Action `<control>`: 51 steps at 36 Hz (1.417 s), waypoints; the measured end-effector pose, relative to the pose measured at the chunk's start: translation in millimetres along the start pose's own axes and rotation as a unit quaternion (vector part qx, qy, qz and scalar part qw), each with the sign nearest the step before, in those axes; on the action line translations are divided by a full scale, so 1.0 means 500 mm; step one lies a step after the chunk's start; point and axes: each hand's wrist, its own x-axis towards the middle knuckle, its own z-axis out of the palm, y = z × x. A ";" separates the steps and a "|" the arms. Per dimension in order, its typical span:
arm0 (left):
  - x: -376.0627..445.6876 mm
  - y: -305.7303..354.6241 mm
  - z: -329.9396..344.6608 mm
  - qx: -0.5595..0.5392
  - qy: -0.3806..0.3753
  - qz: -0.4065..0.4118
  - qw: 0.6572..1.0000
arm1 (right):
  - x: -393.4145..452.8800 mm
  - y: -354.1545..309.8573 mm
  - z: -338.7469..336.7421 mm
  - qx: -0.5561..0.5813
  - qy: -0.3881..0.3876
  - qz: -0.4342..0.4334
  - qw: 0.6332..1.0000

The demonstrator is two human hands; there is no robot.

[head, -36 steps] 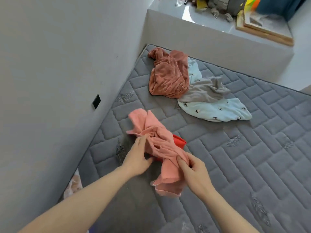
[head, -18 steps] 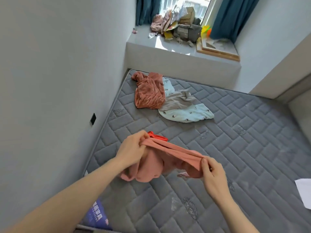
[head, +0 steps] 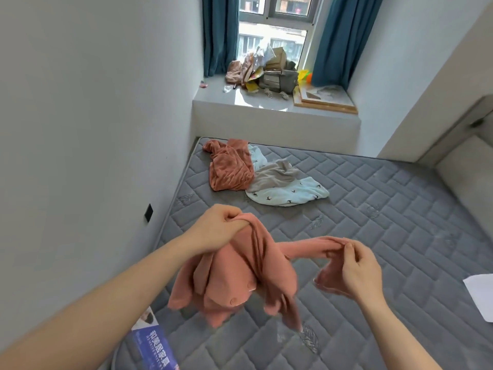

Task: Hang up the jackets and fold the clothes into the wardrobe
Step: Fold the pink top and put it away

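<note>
Pink garment [head: 240,273] hangs between raised hands: left hand [head: 213,228] clenches its top at ten o'clock, right hand [head: 360,265] fingers pinch a sleeve stretched toward three o'clock.

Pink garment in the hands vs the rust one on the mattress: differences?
The pink garment hangs in the air, gripped by the left hand and pinched by the right hand; the rust garment lies untouched on the mattress. The pink one is paler and pulled out; the rust one is darker and crumpled, touching the grey cloth. Both look like soft fleece.
</note>
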 end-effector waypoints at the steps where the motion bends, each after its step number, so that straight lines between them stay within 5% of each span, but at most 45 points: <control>1: -0.002 0.020 0.001 -0.008 -0.005 0.008 1.000 | -0.015 -0.002 0.008 0.002 -0.007 0.007 1.000; 4: -0.003 0.071 0.004 -0.027 -0.014 0.029 0.999 | -0.082 -0.026 0.039 0.047 -0.089 0.024 0.995; 10: 0.000 0.144 0.007 -0.071 -0.024 0.050 0.996 | -0.189 -0.104 0.105 0.147 -0.299 -0.088 0.939; 16: 0.014 0.159 -0.029 0.003 -0.010 0.084 0.996 | -0.149 -0.075 0.147 0.100 -0.199 -0.002 0.975; 22: 0.047 0.071 -0.120 0.139 0.067 0.052 0.987 | -0.067 -0.124 0.051 0.287 -0.050 0.064 0.954; 29: 0.059 -0.047 -0.112 0.194 0.021 0.019 0.981 | -0.039 -0.233 -0.030 0.382 -0.168 0.037 0.908; 37: 0.057 -0.107 -0.068 0.183 0.055 -0.047 0.980 | -0.050 -0.274 -0.037 0.373 -0.251 -0.026 0.893; 45: 0.049 -0.137 -0.043 0.167 0.075 -0.075 0.980 | 0.001 -0.252 -0.047 0.362 -0.172 -0.008 0.916; 51: 0.043 -0.152 -0.085 0.214 0.094 -0.014 0.972 | 0.044 -0.199 -0.063 0.346 -0.101 0.011 0.933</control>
